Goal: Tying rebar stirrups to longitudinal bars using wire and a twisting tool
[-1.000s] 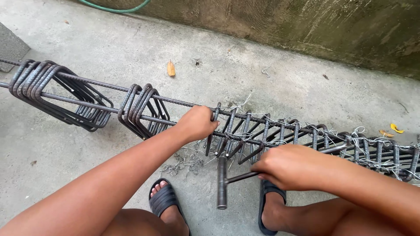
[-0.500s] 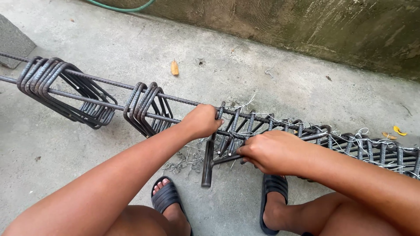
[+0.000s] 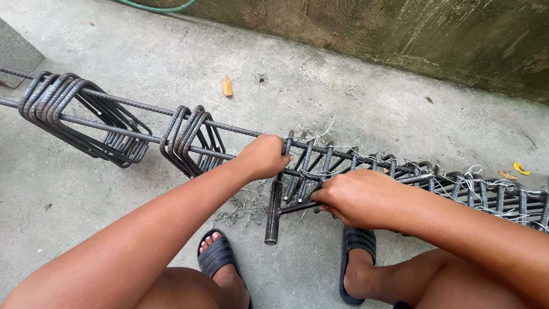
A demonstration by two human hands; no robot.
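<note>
Both hands work at a long rebar cage (image 3: 366, 171) that runs across the concrete floor (image 3: 354, 109) from left to right. The left hand (image 3: 264, 156) is closed around a stirrup (image 3: 284, 163) at the point where the tied section of the cage begins, fingers wrapped over the upper bar. The right hand (image 3: 357, 197), just beside it, is closed on the shaft of a T-shaped metal tying tool (image 3: 274, 214); the tool's thick cross-handle hangs upright below the cage, between the two hands, and its thin shaft runs back into the fist.

To the right of the hands, the stirrups stand close together and are bound to the long bars with thin tie wire (image 3: 469, 177), whose loose ends stick out. To the left, two bunches of untied stirrups hang on the long bars: a small bunch (image 3: 189, 140) near the left hand and a larger bunch (image 3: 68, 114) well apart, towards the left edge.

Scraps of cut wire (image 3: 243, 206) lie on the floor under the cage. Two feet in dark slide sandals (image 3: 214, 260) rest on the concrete below. A dry leaf (image 3: 227, 86) lies beyond the cage, and a stained wall (image 3: 400, 34) rises behind, with a green hose (image 3: 154, 7) at its foot.
</note>
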